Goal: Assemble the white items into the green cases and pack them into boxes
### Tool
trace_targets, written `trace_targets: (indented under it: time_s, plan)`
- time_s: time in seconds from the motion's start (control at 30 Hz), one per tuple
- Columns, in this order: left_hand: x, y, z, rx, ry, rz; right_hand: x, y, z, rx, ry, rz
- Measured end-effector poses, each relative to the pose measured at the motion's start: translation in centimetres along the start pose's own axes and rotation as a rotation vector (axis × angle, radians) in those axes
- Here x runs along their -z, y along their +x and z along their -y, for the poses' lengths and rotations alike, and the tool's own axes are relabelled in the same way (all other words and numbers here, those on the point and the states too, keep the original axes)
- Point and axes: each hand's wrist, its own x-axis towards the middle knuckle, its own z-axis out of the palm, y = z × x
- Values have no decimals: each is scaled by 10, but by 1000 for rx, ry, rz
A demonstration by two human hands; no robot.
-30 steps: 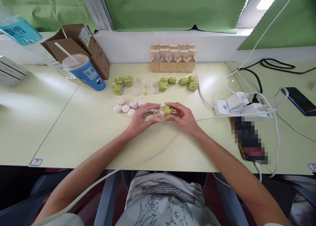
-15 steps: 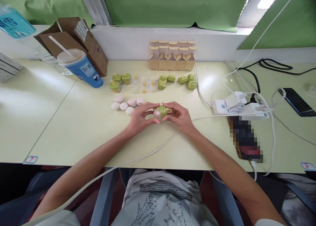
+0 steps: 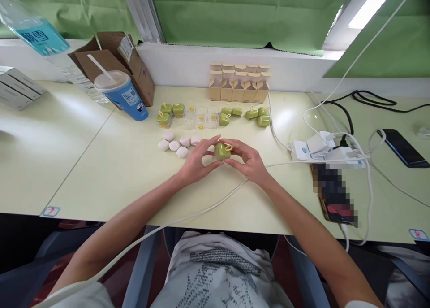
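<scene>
At the middle of the frame, our left hand (image 3: 197, 161) and right hand (image 3: 247, 162) pinch a green-topped jar (image 3: 222, 151) between bent fingers and thumbs, maybe from both sides to keep it steady. Just left, pale pink lumps (image 3: 174, 145) sit bunched, perhaps for easy reach. Above, yellow stickers (image 3: 201, 119) on clear cups (image 3: 201, 111) are too tiny to read. Upper left, we read 雪 on a blue bottle label (image 3: 39, 36).

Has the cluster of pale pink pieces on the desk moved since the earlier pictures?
No; the cluster of pale pink pieces keeps its place right of the desk seam.
</scene>
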Motion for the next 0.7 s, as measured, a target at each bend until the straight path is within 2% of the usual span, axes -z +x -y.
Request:
trace_targets:
  time_s: [0.13, 0.2, 0.27, 0.37, 0.4, 0.47, 0.53, 0.6, 0.7]
  plan:
    - [3, 2, -9, -82, 168, -16, -6, 0, -9, -14, -89, -63]
    - [13, 6, -8, -70, 251, -76, -7, -1, -14, -7, -185, -74]
    - [33, 12, 1, -26, 317, -198, -5, -2, -18, 1, -241, -82]
    - [78, 25, 27, 87, 383, -424, -1, -4, -24, -2, -281, -97]
    - [95, 30, 38, 124, 418, -465, -1, -5, -25, -3, -293, -100]
    - [124, 39, 59, 196, 511, -453, -1, -5, -28, 5, -306, -102]
    - [144, 49, 76, 268, 640, -364, -2, -5, -31, 21, -307, -96]
    - [154, 60, 89, 295, 755, -295, -3, -5, -33, 31, -311, -84]
    - [157, 74, 102, 284, 822, -244, -4, -5, -34, 38, -319, -76]
